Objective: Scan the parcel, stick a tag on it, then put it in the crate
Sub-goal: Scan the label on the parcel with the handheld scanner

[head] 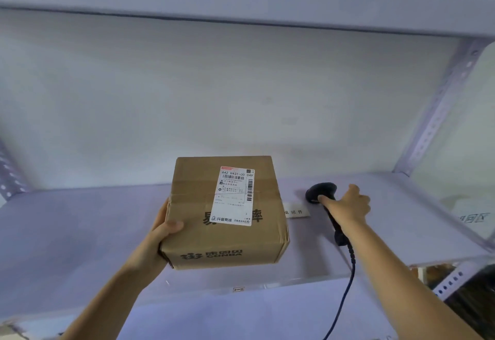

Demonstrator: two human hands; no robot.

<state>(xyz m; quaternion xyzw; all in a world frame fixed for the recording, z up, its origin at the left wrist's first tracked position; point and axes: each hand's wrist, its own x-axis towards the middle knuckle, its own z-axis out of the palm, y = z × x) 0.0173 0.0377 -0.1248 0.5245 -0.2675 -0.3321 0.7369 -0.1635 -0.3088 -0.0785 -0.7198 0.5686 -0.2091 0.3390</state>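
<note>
With only the left hand (160, 235) pinching the parcel (225, 213) corner, it may tip while right hand (348, 205) fingers wrap the scanner (321, 192) mid-shelf (80, 232).

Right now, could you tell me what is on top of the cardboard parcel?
A white shipping label with barcodes is stuck on the cardboard parcel; it covers part of the dark printed characters. The left hand hides the left side.

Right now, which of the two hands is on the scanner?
The right hand: it grips the black scanner on the shelf. The left hand holds the cardboard parcel by its left side.
</note>
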